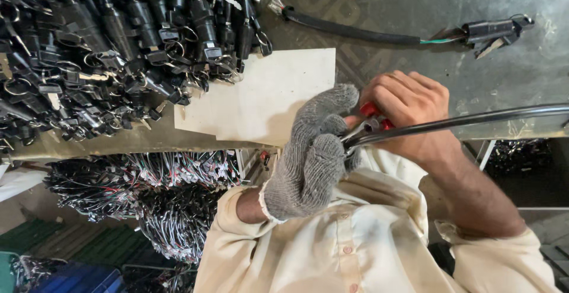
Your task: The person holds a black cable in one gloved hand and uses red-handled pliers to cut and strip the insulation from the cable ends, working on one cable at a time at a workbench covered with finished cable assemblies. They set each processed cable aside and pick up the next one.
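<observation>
My left hand (311,162), in a grey knitted glove, is closed around the end of a black sleeved cable (474,119) that runs off to the right edge. My bare right hand (409,106) sits just right of it and grips a small red-handled cutting tool (372,115). The tool's metal jaws meet the cable end between the two hands. Both hands are held close to my cream shirt (361,239), at the near edge of the grey worktable (415,8).
A large heap of black connectors with keys and rings (106,50) covers the table's left. White card sheets (267,94) lie in the middle. Another black cable with a connector (492,31) lies at the back right. Wire harness bundles (148,186) hang below the table.
</observation>
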`<action>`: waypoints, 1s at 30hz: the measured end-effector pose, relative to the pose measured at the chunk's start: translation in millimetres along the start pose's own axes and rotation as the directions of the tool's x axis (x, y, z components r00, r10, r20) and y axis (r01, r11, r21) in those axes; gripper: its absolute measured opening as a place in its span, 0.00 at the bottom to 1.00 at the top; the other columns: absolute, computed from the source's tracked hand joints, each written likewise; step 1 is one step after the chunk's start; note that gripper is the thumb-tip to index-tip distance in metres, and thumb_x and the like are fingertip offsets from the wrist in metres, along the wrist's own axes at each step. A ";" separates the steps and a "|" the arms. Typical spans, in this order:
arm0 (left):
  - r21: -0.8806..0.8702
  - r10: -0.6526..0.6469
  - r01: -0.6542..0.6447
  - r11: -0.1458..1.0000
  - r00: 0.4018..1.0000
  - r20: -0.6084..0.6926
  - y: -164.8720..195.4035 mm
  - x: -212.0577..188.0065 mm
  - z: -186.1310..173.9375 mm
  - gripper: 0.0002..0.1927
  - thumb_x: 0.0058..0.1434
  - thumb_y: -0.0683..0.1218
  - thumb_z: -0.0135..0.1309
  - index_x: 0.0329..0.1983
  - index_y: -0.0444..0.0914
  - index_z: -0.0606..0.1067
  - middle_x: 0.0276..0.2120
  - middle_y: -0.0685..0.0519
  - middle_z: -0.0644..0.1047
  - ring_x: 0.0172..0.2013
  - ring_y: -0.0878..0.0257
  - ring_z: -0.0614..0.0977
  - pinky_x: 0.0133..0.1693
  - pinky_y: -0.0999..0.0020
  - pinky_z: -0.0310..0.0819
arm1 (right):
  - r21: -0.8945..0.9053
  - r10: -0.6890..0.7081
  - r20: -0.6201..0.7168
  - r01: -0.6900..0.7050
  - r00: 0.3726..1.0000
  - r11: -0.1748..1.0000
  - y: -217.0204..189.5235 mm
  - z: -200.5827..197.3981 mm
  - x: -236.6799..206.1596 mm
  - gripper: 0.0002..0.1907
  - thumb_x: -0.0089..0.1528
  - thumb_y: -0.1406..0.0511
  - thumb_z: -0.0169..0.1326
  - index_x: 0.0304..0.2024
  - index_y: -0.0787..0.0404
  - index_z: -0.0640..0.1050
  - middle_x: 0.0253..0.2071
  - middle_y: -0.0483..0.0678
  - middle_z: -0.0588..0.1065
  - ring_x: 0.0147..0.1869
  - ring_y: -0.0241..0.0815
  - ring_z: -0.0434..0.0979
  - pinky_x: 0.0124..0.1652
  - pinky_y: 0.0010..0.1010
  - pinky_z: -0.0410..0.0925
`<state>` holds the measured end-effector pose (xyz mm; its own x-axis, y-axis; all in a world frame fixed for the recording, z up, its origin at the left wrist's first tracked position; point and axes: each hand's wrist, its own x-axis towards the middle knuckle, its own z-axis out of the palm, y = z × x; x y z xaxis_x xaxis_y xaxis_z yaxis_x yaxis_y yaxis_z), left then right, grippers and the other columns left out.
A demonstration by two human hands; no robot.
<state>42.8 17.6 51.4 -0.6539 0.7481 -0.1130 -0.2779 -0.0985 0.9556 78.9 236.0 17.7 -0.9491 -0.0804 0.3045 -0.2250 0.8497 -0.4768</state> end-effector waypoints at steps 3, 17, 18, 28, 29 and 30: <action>0.058 0.019 -0.022 0.998 0.999 0.047 6.6 5.9 -7.5 0.25 0.75 0.48 0.52 0.70 0.32 0.63 0.48 0.48 0.76 0.40 0.62 0.76 0.43 0.68 0.72 | -0.111 0.023 0.060 -0.016 0.998 0.994 7.4 3.1 0.4 0.27 0.56 0.48 0.70 0.24 0.57 0.70 0.27 0.46 0.70 0.33 0.46 0.75 0.31 0.38 0.66; 0.733 0.315 -0.188 0.654 0.949 -0.037 -15.6 -6.1 -12.5 0.31 0.73 0.45 0.55 0.74 0.31 0.59 0.53 0.44 0.75 0.43 0.52 0.78 0.46 0.57 0.74 | 0.178 0.102 0.054 -0.110 0.993 0.978 -11.4 15.3 -9.0 0.23 0.45 0.66 0.65 0.42 0.60 0.74 0.45 0.47 0.76 0.46 0.50 0.78 0.39 0.39 0.70; 0.766 0.328 -0.182 0.617 0.944 -0.040 -17.2 -6.4 -10.3 0.31 0.73 0.44 0.55 0.74 0.31 0.58 0.54 0.44 0.75 0.43 0.52 0.78 0.46 0.56 0.74 | 0.161 0.113 0.052 -0.120 0.992 0.980 -11.9 16.1 -9.5 0.22 0.46 0.67 0.65 0.41 0.60 0.74 0.43 0.46 0.77 0.44 0.50 0.78 0.38 0.39 0.70; 0.985 0.398 -0.097 0.143 0.917 0.033 -18.3 -3.1 -0.9 0.34 0.68 0.41 0.59 0.74 0.32 0.60 0.57 0.39 0.75 0.49 0.44 0.80 0.51 0.49 0.75 | 0.004 0.242 0.091 -0.244 0.966 0.970 -20.5 10.2 -21.7 0.21 0.45 0.67 0.63 0.40 0.62 0.74 0.35 0.49 0.74 0.39 0.50 0.77 0.34 0.41 0.68; 0.987 0.407 -0.088 0.134 0.913 0.026 -18.2 -2.3 -1.1 0.33 0.68 0.42 0.60 0.73 0.32 0.61 0.57 0.39 0.75 0.48 0.44 0.80 0.50 0.50 0.76 | -0.021 0.270 0.101 -0.269 0.958 0.963 -21.5 10.2 -21.4 0.20 0.46 0.67 0.63 0.39 0.61 0.74 0.34 0.49 0.74 0.39 0.50 0.77 0.34 0.42 0.68; 0.989 0.416 -0.081 0.125 0.909 0.022 -18.4 -0.6 -1.1 0.33 0.68 0.42 0.60 0.73 0.32 0.61 0.57 0.40 0.75 0.47 0.44 0.80 0.50 0.50 0.76 | -0.022 0.276 0.085 -0.275 0.957 0.961 -21.9 11.0 -20.2 0.20 0.46 0.67 0.64 0.38 0.62 0.73 0.35 0.49 0.74 0.39 0.51 0.77 0.34 0.42 0.67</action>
<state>47.5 18.2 33.6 -0.6944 0.6537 0.3007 0.7143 0.5758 0.3978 100.6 213.3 12.9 -0.9894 0.1135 0.0902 0.0499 0.8505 -0.5236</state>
